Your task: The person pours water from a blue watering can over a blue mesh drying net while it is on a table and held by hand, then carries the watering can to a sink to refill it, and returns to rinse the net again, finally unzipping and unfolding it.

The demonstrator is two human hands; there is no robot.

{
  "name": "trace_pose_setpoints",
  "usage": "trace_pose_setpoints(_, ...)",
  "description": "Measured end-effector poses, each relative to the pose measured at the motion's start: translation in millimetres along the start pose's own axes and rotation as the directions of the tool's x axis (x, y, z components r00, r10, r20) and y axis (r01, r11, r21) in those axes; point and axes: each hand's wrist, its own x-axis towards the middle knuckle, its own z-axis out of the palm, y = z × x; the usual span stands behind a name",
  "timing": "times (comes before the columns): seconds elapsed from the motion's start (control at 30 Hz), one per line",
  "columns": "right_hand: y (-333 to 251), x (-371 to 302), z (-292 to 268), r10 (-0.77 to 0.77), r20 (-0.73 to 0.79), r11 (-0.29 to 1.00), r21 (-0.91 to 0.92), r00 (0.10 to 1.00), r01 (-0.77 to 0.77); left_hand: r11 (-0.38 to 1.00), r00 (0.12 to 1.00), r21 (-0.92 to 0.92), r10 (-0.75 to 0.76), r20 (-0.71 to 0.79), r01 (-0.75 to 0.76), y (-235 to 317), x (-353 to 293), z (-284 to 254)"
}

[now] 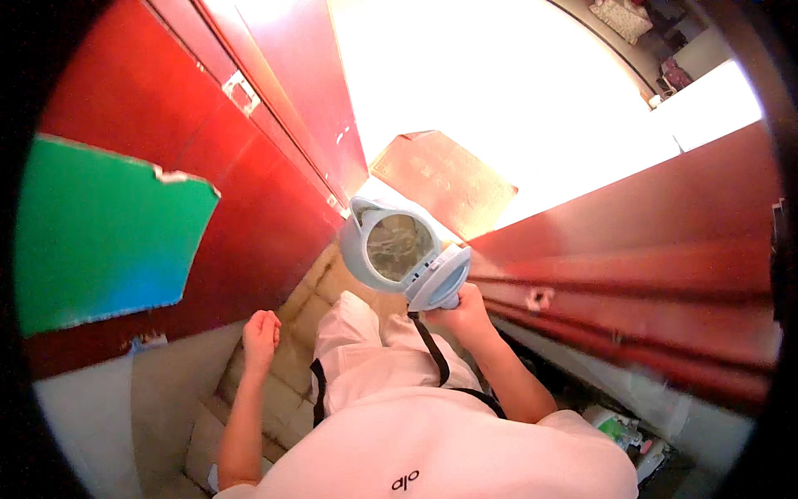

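In front of my body I hold a pale blue electric kettle point(357, 254) by its handle side, with my right hand point(462, 309) closed around it. The kettle's lid point(440, 279) is flipped up over the handle and hides part of my grip. Through its round mouth the interior point(399, 247) shows, rippled and shiny like water. The spout points away to the upper left. My left hand point(262, 334) hangs low at my left side, fingers curled in, with nothing visible in it and touching nothing.
A doorway lies ahead, with a red door point(274, 191) bearing a green board point(112, 237) on the left and red woodwork point(632, 249) close on the right. A flat brown cardboard sheet point(445, 179) lies beyond the threshold. Tiles point(320, 287) cover the floor. Several containers point(619, 428) stand at lower right.
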Motion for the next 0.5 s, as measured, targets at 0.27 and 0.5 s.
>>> trace_pose_setpoints(0.27,-27.5,136.1,-4.6,0.129,-0.260,0.973,0.219,0.957,-0.071,0.995,0.970,-0.096,0.035,0.241,-0.012,80.2,214.9,79.5)
trace_pose_setpoints(0.5,-44.7,245.3,-50.2,0.129,-0.539,0.908,0.402,0.833,0.120,0.952,0.804,-0.278,0.062,0.592,0.131,240.0,381.1,225.0)
